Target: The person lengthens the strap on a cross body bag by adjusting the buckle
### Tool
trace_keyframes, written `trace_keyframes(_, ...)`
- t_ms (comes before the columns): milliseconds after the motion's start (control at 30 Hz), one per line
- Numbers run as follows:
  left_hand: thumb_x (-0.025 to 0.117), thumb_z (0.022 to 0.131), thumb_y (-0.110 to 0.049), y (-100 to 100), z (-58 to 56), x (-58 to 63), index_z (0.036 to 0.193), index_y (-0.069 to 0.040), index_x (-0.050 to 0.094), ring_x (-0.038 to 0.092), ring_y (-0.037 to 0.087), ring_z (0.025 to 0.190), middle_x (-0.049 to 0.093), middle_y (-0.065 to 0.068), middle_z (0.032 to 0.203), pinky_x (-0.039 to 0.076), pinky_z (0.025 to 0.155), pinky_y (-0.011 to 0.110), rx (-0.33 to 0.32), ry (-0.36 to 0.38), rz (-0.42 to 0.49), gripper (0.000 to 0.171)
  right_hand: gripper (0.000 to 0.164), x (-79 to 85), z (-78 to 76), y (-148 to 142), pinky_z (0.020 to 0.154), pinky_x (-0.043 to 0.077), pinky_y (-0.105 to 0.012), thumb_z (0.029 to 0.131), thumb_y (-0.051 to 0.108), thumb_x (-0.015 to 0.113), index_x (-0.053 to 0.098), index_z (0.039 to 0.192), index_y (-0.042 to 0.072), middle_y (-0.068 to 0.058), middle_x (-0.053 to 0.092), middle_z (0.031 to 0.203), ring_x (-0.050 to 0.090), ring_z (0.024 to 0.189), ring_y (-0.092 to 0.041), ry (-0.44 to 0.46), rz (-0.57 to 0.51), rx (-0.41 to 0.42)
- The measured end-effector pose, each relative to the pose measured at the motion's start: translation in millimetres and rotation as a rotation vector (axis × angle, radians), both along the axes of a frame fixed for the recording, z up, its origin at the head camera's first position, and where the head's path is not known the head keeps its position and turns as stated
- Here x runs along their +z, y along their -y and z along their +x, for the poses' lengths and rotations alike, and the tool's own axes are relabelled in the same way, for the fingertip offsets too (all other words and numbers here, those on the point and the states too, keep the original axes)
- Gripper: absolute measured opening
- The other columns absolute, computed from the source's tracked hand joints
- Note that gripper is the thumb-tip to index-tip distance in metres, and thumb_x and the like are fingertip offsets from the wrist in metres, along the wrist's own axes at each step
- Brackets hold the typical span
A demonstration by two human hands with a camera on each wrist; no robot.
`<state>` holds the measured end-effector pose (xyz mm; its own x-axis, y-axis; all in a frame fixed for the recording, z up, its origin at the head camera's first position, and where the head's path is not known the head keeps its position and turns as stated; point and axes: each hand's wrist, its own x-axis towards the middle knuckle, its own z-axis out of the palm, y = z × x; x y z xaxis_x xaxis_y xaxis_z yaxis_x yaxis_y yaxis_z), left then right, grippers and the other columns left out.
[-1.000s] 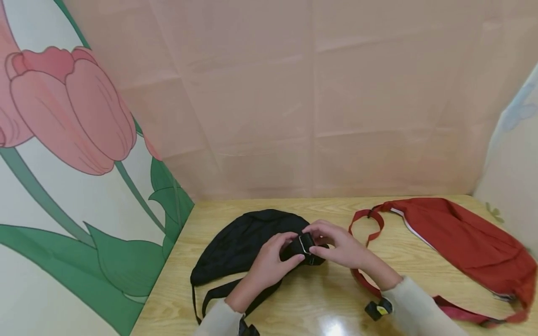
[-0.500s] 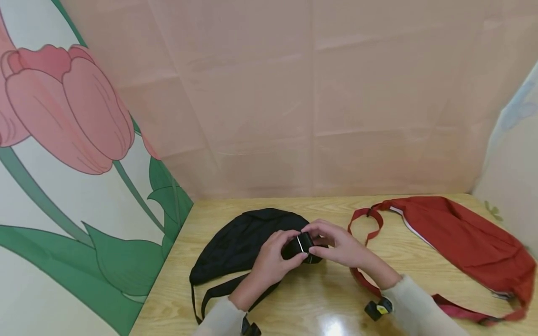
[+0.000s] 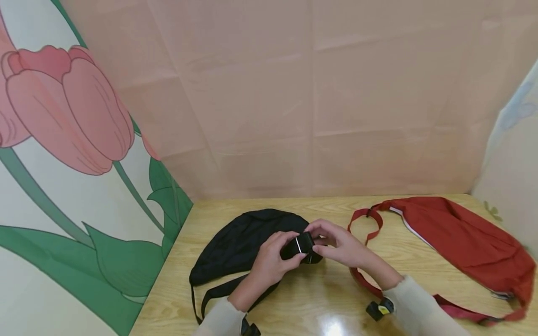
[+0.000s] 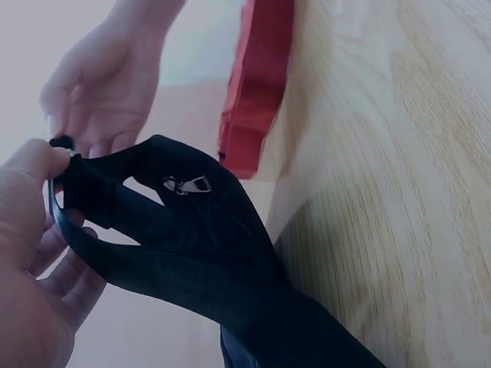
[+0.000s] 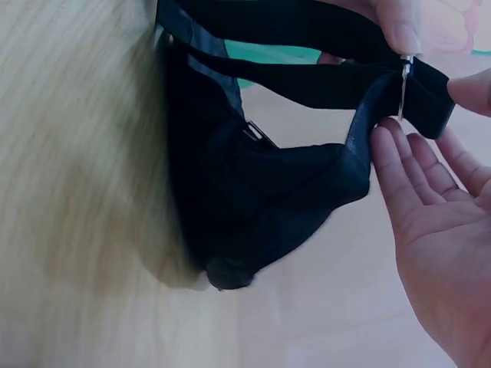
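A person's left hand (image 3: 273, 256) and right hand (image 3: 342, 245) meet over a wood-grain tabletop (image 3: 323, 298), working the black webbing strap (image 5: 291, 31) of a crescent-shaped black waist bag (image 3: 248, 238). The left hand pinches the webbing close to a silver-coloured strap slider (image 5: 404, 84), thumb on one side and fingers on the other; the right hand, thumb and fingertips bent, grips the short fold of strap standing out beyond the metal. In the past second the slider has turned in the head view from a clear outline to a thin bright line, and the right fingertips have edged slightly away from the left hand. The shift suggests the fold is being worked at the slider, a strap adjustment seemingly under way and unfinished; whether webbing is being fed in or drawn out cannot be told. The black bag, its strap raised at one end, lies where it did, beside and behind the hands, its metal zipper pull (image 4: 188, 185) hanging near the strap. A red waist bag (image 3: 462, 238) rests untouched by either hand to the right, equally unmoved
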<state>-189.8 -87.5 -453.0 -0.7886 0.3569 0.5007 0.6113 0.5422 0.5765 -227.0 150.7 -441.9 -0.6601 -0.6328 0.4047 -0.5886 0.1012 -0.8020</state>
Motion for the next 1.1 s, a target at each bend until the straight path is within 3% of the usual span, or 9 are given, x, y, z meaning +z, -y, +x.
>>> trace_keyframes(300,0.081,0.086,-0.026,-0.7,0.6,-1.5,0.125,-0.012,0.067,0.063,0.015,0.106,0.069,0.001,0.118,0.054,0.088,0.031,-0.002,-0.028,-0.013,0.044,0.043,8.9,1.4,3.4,0.084,0.056,-0.038,0.092,0.016,0.076,0.058,0.132,0.014,0.001,0.058,0.126,0.061,0.102,-0.011,-0.214,0.134,-0.063)
trace_keyframes(467,0.08,0.088,-0.027,-1.1,2.1,-0.5,0.127,-0.014,0.065,0.062,0.015,0.098,0.071,0.005,0.115,0.053,0.082,0.029,0.005,0.022,-0.026,0.044,0.039,10.2,0.7,4.6,0.085,0.055,-0.038,0.09,0.012,0.077,0.061,0.125,0.013,0.0,0.058,0.125,0.059,0.102,-0.011,-0.293,0.133,-0.061)
trace_keyframes(800,0.078,0.091,-0.03,-0.3,3.9,-1.8,0.13,-0.016,0.063,0.064,0.013,0.106,0.065,0.002,0.117,0.054,0.09,0.029,0.011,0.072,-0.02,0.044,0.034,9.8,-2.7,-7.6,0.087,0.056,-0.038,0.091,0.008,0.076,0.062,0.122,0.007,-0.004,0.06,0.123,0.062,0.103,-0.014,-0.254,0.095,-0.081)
trace_keyframes(967,0.077,0.091,-0.03,-1.1,4.5,-1.2,0.13,-0.015,0.063,0.064,0.019,0.106,0.063,0.002,0.118,0.053,0.091,0.029,0.003,0.094,-0.025,0.044,0.04,11.4,-1.5,-8.2,0.087,0.055,-0.032,0.093,0.012,0.075,0.06,0.129,0.012,-0.003,0.059,0.125,0.062,0.103,-0.013,-0.235,0.123,-0.056)
trace_keyframes(1100,0.078,0.091,-0.028,-2.2,5.5,0.5,0.129,-0.014,0.063,0.062,0.015,0.105,0.062,0.001,0.119,0.053,0.09,0.029,-0.001,0.103,-0.033,0.044,0.044,14.7,2.1,-5.1,0.087,0.053,-0.03,0.092,0.021,0.077,0.061,0.133,0.017,0.002,0.058,0.129,0.058,0.105,-0.01,-0.245,0.184,-0.069)
